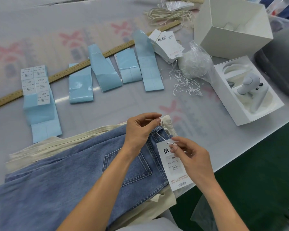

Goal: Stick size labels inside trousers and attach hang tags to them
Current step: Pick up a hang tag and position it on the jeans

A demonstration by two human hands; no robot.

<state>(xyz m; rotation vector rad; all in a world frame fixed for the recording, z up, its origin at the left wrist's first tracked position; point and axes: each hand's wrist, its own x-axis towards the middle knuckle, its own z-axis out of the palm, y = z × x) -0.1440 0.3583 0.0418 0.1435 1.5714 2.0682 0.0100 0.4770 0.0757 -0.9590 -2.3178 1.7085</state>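
Observation:
Blue jeans (73, 177) lie folded on cream trousers (57, 147) at the table's near edge, back pocket up. A white hang tag (173, 169) marked 1103# S lies at the waistband. A thin white string (161, 136) runs from the tag's hole up to the waistband. My left hand (140, 129) pinches the string's upper end above the waistband. My right hand (190, 155) pinches the string's other end at the top of the tag. Size label sheets (35, 82) on blue backing lie at the left.
Several blue backing strips (105, 70) and a long wooden ruler (83, 64) cross the table's middle. A stack of hang tags (168, 44), loose white strings (183, 82) and a plastic bag (195, 64) sit further right. An open white box (244, 90) holds a controller at the right edge.

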